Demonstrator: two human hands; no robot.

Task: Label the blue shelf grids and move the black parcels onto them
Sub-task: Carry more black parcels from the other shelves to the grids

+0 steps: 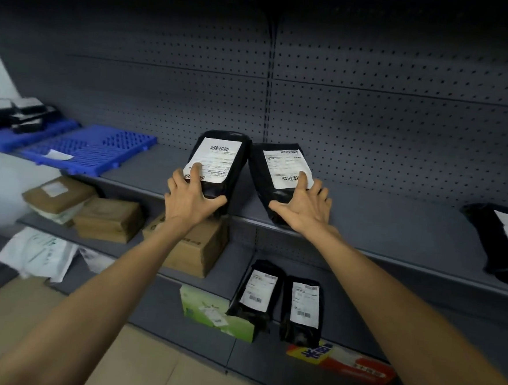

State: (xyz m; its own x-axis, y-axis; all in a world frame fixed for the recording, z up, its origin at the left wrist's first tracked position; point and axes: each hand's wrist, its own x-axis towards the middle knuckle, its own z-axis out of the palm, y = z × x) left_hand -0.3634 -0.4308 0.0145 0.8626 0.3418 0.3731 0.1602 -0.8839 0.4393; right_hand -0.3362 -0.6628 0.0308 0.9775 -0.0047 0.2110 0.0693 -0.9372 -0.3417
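Two black parcels with white shipping labels lie side by side on the grey top shelf (pixel 379 231). My left hand (pixel 191 194) grips the near end of the left parcel (pixel 218 162), thumb under its front edge. My right hand (pixel 304 205) grips the near end of the right parcel (pixel 278 171) the same way. Far left on the same shelf lie two blue shelf grids: the nearer grid (pixel 93 148) carries a small white label (pixel 58 155), the farther grid (pixel 25 137) bears several black parcels (pixel 17 114).
Another black parcel (pixel 501 242) lies at the shelf's right end. Lower shelves hold brown cartons (pixel 109 219), white bags (pixel 38 255), a green box (pixel 208 312), two upright black parcels (pixel 281 302) and a red-yellow box (pixel 343 364). A pegboard back wall rises behind.
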